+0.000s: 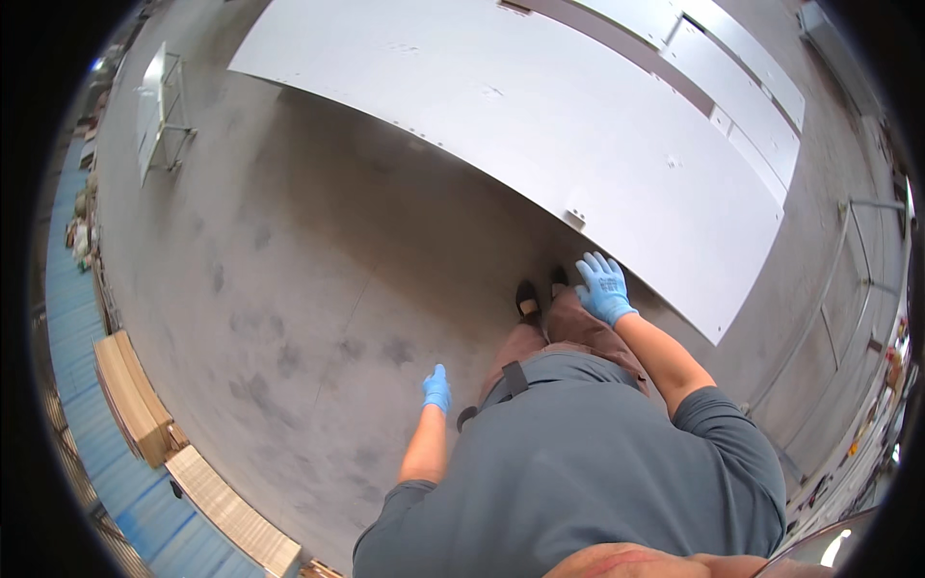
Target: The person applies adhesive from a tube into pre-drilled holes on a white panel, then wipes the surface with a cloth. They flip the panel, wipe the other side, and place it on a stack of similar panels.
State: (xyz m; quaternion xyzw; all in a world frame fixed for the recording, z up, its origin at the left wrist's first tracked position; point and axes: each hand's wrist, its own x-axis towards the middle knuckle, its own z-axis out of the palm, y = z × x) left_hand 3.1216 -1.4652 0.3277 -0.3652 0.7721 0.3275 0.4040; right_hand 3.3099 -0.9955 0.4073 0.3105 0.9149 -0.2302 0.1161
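Across the upper half: large white sheet panel (540, 125), flat and low over the floor, near edge curving toward the shoes; small holes and a bracket along that edge.
Floor: grey concrete floor (289, 289), smudged dark, bare between panel and pallets.
Pallets: wooden pallets (135, 395) stacked at lower left beside a blue strip, well apart from the panel, likely kept out of the walkway.
Rack: metal frame rack (159, 106) at upper left, far off.
Right hand (604, 287): blue-gloved, fingers spread, stretched down at the panel's near edge; touching or just above, cannot tell; seemingly steadying or feeling the edge.
Left hand (436, 389): blue-gloved, fingers together and pointing down, holding nothing, hanging free beside the leg.
Shoes: dark shoes (540, 294) just beside the panel edge.
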